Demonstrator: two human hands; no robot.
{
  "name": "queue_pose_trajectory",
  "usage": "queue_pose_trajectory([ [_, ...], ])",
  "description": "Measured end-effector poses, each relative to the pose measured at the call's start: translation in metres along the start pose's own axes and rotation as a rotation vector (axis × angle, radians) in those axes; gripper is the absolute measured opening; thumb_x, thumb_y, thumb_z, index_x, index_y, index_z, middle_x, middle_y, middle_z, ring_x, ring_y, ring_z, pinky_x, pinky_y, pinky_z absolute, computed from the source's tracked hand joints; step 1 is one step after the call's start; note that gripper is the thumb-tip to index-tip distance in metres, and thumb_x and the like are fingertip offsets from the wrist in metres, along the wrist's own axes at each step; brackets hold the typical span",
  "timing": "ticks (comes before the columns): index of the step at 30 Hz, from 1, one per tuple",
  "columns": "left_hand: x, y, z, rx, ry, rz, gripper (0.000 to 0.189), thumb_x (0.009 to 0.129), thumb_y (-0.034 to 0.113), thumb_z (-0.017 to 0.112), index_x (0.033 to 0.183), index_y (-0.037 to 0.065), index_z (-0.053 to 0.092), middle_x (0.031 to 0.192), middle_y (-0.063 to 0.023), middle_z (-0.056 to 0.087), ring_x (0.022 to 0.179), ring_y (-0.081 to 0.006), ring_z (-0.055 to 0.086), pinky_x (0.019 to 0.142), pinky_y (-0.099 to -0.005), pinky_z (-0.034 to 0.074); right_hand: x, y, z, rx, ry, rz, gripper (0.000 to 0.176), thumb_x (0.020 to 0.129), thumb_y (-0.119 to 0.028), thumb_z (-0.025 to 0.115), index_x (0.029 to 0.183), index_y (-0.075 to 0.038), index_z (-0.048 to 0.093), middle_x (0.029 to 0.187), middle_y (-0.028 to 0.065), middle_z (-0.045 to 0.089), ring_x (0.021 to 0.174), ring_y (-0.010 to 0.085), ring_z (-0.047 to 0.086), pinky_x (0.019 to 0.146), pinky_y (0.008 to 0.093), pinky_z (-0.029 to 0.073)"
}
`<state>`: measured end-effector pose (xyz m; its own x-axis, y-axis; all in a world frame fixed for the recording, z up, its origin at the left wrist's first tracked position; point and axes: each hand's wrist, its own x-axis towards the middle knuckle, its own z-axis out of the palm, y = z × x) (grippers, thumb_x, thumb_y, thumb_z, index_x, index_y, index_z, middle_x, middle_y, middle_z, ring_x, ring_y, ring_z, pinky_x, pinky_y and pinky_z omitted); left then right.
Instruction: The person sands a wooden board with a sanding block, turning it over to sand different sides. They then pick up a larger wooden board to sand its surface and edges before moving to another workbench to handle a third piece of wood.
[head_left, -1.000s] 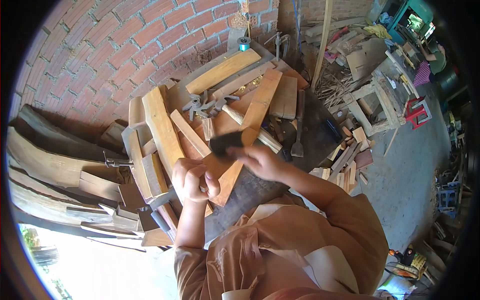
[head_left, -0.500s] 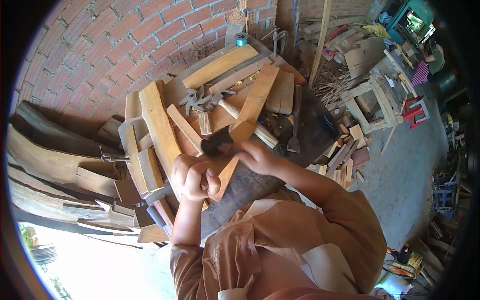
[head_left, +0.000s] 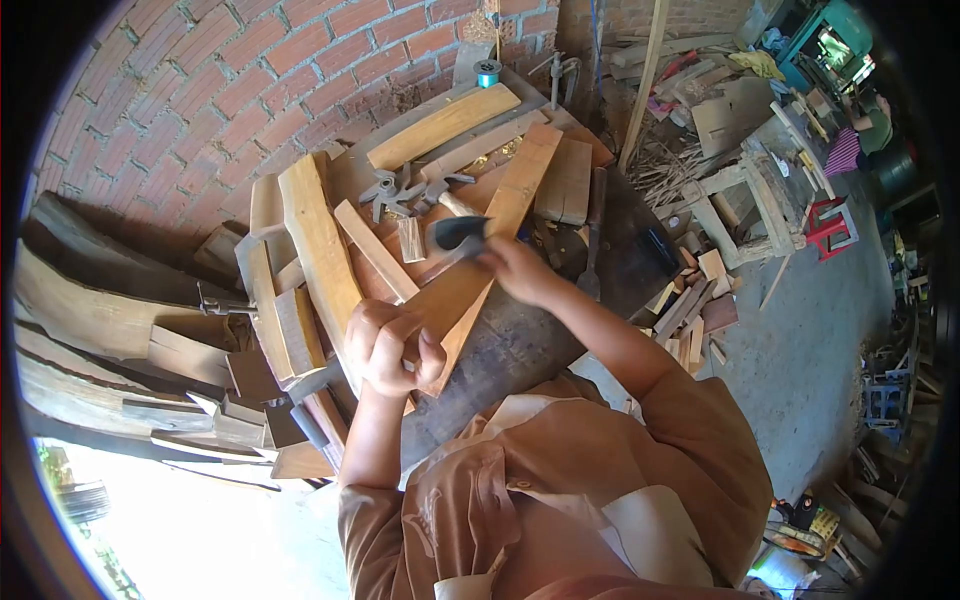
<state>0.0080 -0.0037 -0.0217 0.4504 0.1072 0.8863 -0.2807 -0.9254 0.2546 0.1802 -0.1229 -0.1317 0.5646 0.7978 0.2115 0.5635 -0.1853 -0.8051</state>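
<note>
My left hand (head_left: 392, 347) is closed on the near end of a wooden piece (head_left: 450, 296), which slants up and away over the bench. Its fingers are curled around that end. Farther up the piece, my right hand (head_left: 508, 268) is closed on a dark, curved object (head_left: 460, 233), held over the wood; it is blurred, so I cannot make out its exact kind. Under them lies a longer orange-brown plank (head_left: 525, 180). A narrow wood strip (head_left: 372, 245) and a small block (head_left: 411, 240) rest just beyond my left hand.
Metal star-shaped part (head_left: 388, 192), thread spool (head_left: 487, 72) and thick board (head_left: 318, 235) lie on the bench (head_left: 520, 345). Curved planks (head_left: 90, 310) are stacked at left, wood offcuts (head_left: 700, 300) at right. Red stool (head_left: 828, 228) and a person (head_left: 875, 125) are farther off.
My right hand and the dark object have moved up and slightly right, away from my left hand, uncovering more of the held wood. My left hand has barely moved.
</note>
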Motion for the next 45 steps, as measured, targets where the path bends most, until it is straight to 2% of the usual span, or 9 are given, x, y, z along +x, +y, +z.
queue_pose_trajectory([
  [2,-0.001,-0.004,-0.001,0.0,0.014,-0.005,0.01,0.064,0.007,0.055,0.072,0.0,0.054,0.062,-0.0083,0.048,0.051,-0.0201,0.048,0.046,-0.0289,0.039,0.011,0.05,-0.002,-0.091,-0.002,0.295,0.021,0.088,-0.023,0.049,0.081,-0.004,0.048,0.076,0.0209,0.055,0.074,0.0389,0.055,0.061,0.0426,0.041],
  [11,0.001,-0.001,0.002,-0.056,-0.008,0.058,0.015,0.064,0.008,0.057,0.076,0.0,0.055,0.066,-0.0091,0.05,0.054,-0.0208,0.049,0.048,-0.0291,0.04,-0.015,-0.035,-0.003,0.275,0.05,-0.312,0.016,0.084,-0.012,0.056,0.094,-0.002,0.05,0.08,0.0158,0.053,0.087,0.0309,0.052,0.073,0.0401,0.04],
  [20,-0.01,-0.026,-0.023,0.071,-0.08,-0.066,0.048,0.067,0.024,0.065,0.105,-0.002,0.051,0.085,-0.0164,0.052,0.074,-0.0303,0.052,0.067,-0.0384,0.043,-0.028,0.078,-0.006,-0.033,-0.001,0.055,0.017,0.088,-0.016,0.048,0.096,-0.001,0.048,0.084,0.0166,0.055,0.079,0.0274,0.056,0.071,0.0355,0.043],
  [24,-0.014,-0.031,-0.03,0.238,-0.1,-0.281,0.077,0.074,0.036,0.065,0.13,-0.003,0.029,0.115,-0.0244,0.046,0.1,-0.0364,0.05,0.085,-0.0421,0.041,-0.025,0.073,-0.002,0.017,0.096,0.053,0.019,0.088,-0.019,0.049,0.082,-0.001,0.044,0.075,0.0213,0.05,0.074,0.0385,0.049,0.065,0.0418,0.038],
  [27,-0.01,-0.02,-0.042,-0.527,-0.077,-1.018,0.074,0.088,0.039,0.049,0.14,0.005,0.01,0.114,-0.0178,0.05,0.095,-0.0229,0.056,0.068,-0.0313,0.051,-0.027,0.069,-0.002,0.011,0.061,0.117,0.02,0.088,-0.019,0.05,0.082,-0.001,0.044,0.076,0.022,0.05,0.076,0.0391,0.05,0.065,0.0425,0.038],
  [31,-0.002,-0.014,-0.053,-0.541,-0.067,-1.379,0.071,0.089,0.034,0.05,0.139,0.002,0.012,0.112,-0.0155,0.052,0.09,-0.0196,0.059,0.06,-0.0252,0.053,-0.032,0.077,0.005,-0.031,0.083,0.119,0.017,0.087,-0.02,0.051,0.087,-0.003,0.047,0.08,0.0205,0.052,0.079,0.0392,0.051,0.066,0.04,0.041],
  [34,-0.015,-0.021,-0.052,-0.471,-0.098,-1.441,0.062,0.089,0.029,0.051,0.136,-0.001,0.024,0.11,-0.0138,0.053,0.089,-0.0175,0.06,0.065,-0.0257,0.052,-0.032,0.069,0.011,-0.069,0.131,0.043,0.021,0.088,-0.019,0.05,0.103,-0.004,0.049,0.097,0.019,0.055,0.089,0.0305,0.057,0.073,0.0337,0.043],
  [37,-0.026,-0.031,-0.054,-0.656,-0.032,-1.435,0.048,0.087,0.02,0.056,0.123,-0.007,0.04,0.101,-0.0116,0.058,0.084,-0.0159,0.061,0.069,-0.0259,0.052,-0.026,0.052,0.012,-0.077,0.05,-0.005,0.041,0.089,-0.028,0.049,0.128,-0.016,0.044,0.14,0.0094,0.032,0.126,0.0275,0.034,0.099,0.058,0.016],
  [45,-0.018,-0.02,-0.046,-0.636,-0.067,-1.128,0.04,0.087,0.016,0.056,0.119,-0.006,0.047,0.101,-0.0105,0.06,0.093,-0.0138,0.055,0.082,-0.0253,0.043,0.036,0.033,-0.01,0.031,0.197,-0.086,0.041,0.091,-0.021,0.045,0.128,-0.004,0.04,0.093,0.0248,0.057,0.086,0.0365,0.057,0.072,0.0366,0.043],
])
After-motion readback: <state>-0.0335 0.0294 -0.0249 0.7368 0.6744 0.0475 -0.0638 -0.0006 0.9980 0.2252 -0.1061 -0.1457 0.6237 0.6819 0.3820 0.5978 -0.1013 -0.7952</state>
